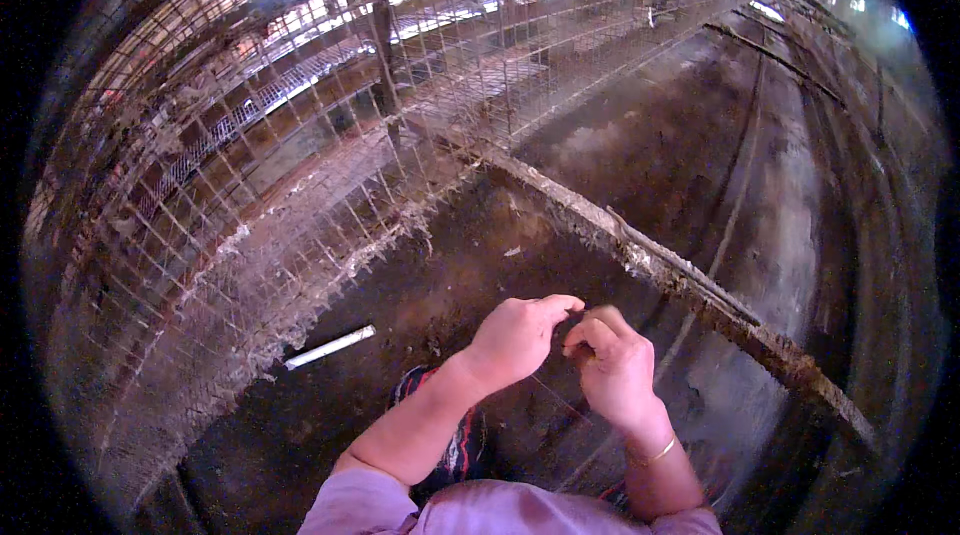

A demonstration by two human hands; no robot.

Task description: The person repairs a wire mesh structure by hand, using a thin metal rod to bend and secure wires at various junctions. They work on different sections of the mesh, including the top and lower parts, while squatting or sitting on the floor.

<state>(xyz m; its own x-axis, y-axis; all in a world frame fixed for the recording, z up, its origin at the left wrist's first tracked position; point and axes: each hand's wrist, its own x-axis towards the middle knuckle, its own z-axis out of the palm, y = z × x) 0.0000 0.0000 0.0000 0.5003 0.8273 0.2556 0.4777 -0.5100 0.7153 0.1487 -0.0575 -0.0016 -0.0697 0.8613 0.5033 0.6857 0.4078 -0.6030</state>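
My left hand (512,337) and my right hand (614,363) are raised close together in front of my body. The left thumb and forefinger press together in a pinch, pointing toward the right hand. My right fingers are curled in, their tips near the left fingertips and a little blurred. Whatever sits between the fingers is too small to make out. A thin reddish strand (560,397) shows below the hands, slanting down to the right; whether either hand holds it cannot be seen.
Rusty wire-mesh cages (330,175) covered in dust and fluff line the left side. A dirt-crusted beam (640,250) crosses ahead from the cages toward the lower right. A white tube (330,346) lies at the left above the dark ground (470,265).
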